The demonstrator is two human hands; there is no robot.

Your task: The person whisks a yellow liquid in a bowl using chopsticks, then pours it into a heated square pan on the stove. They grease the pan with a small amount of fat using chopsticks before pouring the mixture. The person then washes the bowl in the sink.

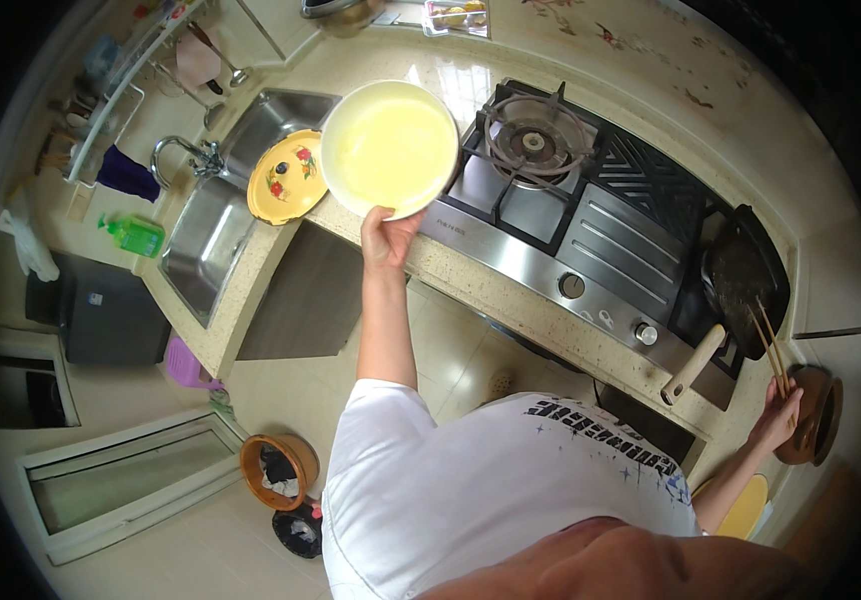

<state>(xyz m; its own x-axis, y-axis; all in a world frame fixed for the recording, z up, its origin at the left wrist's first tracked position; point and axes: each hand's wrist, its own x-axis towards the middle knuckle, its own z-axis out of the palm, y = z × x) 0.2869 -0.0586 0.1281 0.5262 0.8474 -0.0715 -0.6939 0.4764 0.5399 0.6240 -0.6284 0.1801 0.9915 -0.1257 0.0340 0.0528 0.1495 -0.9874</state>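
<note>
My left hand (391, 238) grips the near rim of a round white bowl (390, 148), with yellow liquid in it, over the counter between the sink and the gas stove. Beside the bowl, a yellow enamel lid (286, 178) with painted flowers overlaps the sink's edge. Over at the right, my right hand (778, 414) is closed on wooden chopsticks (769, 337), whose tips are over a black square pan (747, 274). The pan, with a wooden handle (694, 365), sits at the stove's right end. My right hand is beside a brown pot (813, 416).
The left burner (533, 141) of the gas stove has no pan on it. A two-basin steel sink (205, 247) with a faucet (194, 157) lies left, beside a green soap bottle (134, 235). A yellow round object (747, 506) is partly hidden by my right arm.
</note>
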